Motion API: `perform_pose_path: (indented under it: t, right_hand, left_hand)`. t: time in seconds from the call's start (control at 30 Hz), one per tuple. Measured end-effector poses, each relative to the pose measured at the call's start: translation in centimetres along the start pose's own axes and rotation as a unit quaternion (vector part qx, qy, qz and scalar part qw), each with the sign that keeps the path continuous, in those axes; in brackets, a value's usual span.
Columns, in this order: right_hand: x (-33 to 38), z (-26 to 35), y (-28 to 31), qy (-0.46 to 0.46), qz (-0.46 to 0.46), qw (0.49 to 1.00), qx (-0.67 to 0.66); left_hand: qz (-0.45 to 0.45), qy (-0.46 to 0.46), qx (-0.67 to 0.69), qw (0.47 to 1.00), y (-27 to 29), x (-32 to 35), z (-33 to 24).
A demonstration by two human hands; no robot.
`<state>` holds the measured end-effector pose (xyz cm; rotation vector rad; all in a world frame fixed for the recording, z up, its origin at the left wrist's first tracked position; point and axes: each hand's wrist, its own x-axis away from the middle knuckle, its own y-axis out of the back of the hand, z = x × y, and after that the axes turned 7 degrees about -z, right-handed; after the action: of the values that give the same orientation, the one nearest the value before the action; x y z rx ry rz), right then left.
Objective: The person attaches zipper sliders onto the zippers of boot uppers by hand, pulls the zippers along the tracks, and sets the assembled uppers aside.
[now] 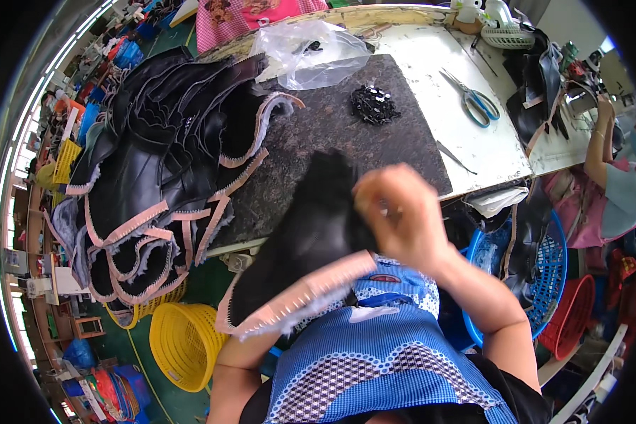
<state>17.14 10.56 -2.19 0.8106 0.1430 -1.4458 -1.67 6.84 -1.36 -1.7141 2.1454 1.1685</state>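
Raised in front of a blue patterned apron [360, 346], above the near edge of a white-topped bench [417, 63]: a flared black leather piece [311, 233], narrow end reaching over a dark mottled slab [403, 155], wide end low toward the lap. At the upper right side of the leather, a bare right hand [406, 219], fingers curled inward and blurred; impossible to tell whether pinching the edge or something small. Concealed behind the leather, the left hand, with only a bare forearm [234, 364] in view below; grip impossible to tell.

Best done, by the look of it, with firm backing from beneath, the leather drawn smooth without stretching, and the fingertips close to the spot being worked. Rest the narrow end on the slab if unsteady, and spare the wide edge any folding.

Smooth and softly shiny across the middle, darker and blurred toward the narrow end. Bordered below by a pinkish-tan edge band [304, 293], angled at the left corner and marked with evenly spaced, stitch-like lines; beneath, tufts of grey fuzzy lining [290, 324].

Nearby: a draped pile of similar black leather pieces [138, 184] and a round heap of small black bits with silvery flecks [374, 104].
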Motion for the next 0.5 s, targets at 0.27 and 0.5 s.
perform_pose_path:
  t: [0.27, 0.5]
  right_hand:
    - [-6.2, -1.8, -0.7, -0.171, 0.075, 0.933, -0.306]
    - [-8.4, -0.2, -2.0, -0.085, 0.090, 0.972, -0.201]
  left_hand:
    - [-0.067, 0.258, 0.299, 0.916, 1.1, 2.4, 2.6]
    - [-0.101, 0.309, 0.352, 0.878, 1.4, 4.1, 3.3]
